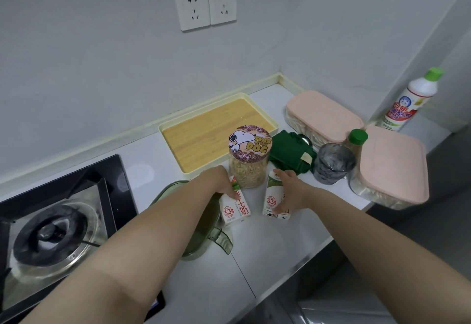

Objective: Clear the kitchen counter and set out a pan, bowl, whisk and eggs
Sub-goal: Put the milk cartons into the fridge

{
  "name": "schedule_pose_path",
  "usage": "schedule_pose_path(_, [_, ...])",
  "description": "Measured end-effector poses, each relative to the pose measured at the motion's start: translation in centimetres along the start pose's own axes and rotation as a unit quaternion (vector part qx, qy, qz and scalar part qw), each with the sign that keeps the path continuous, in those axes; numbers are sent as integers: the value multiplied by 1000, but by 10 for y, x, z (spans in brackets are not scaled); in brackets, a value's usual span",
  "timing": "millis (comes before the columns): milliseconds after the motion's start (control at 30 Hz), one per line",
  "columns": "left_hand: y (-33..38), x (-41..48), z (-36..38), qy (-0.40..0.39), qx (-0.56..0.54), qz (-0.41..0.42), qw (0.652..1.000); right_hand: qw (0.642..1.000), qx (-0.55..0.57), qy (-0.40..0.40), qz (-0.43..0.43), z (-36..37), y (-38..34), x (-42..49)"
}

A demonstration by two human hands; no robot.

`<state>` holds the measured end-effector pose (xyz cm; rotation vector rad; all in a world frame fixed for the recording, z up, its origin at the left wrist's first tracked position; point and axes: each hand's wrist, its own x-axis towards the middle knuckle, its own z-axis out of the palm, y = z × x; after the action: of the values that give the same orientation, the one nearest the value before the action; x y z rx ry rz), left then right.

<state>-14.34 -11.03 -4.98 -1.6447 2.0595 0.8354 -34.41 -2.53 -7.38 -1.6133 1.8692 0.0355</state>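
Two small white milk cartons stand side by side on the white counter [285, 237]. My left hand [216, 181] grips the top of the left carton [235, 210]. Closed around the right side of the right carton [271, 196] is my right hand [290, 188]. Just behind them stands a glass jar of cereal [248, 160] with a cartoon-dog lid. A green glass lidded container [204, 232] lies under my left forearm, partly hidden. No pan, bowl, whisk or eggs are in view.
A wood-lined tray [204, 130] sits against the back wall. A green cloth [288, 155], grey cup [331, 163], green-capped bottle [356, 140], two pink-lidded boxes [323, 114] [392, 165] and a white detergent bottle [413, 99] crowd the right. A gas burner [51, 232] is at left.
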Motion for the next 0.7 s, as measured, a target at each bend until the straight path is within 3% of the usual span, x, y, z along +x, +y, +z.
schedule_pose_path(200, [2, -8, 1, -23, 16, 49, 998, 1000, 12, 23, -9, 2, -1, -8])
schedule_pose_path(367, [7, -21, -3, -8, 57, 98, 994, 996, 7, 90, -26, 12, -2, -21])
schedule_pose_path(500, [12, -29, 1, 36, 92, 134, 986, 987, -7, 152, -45, 24, -3, -36])
schedule_pose_path(700, [14, -45, 13, 145, 73, 183, 970, 957, -123, 249, -80, 33, -1, -56])
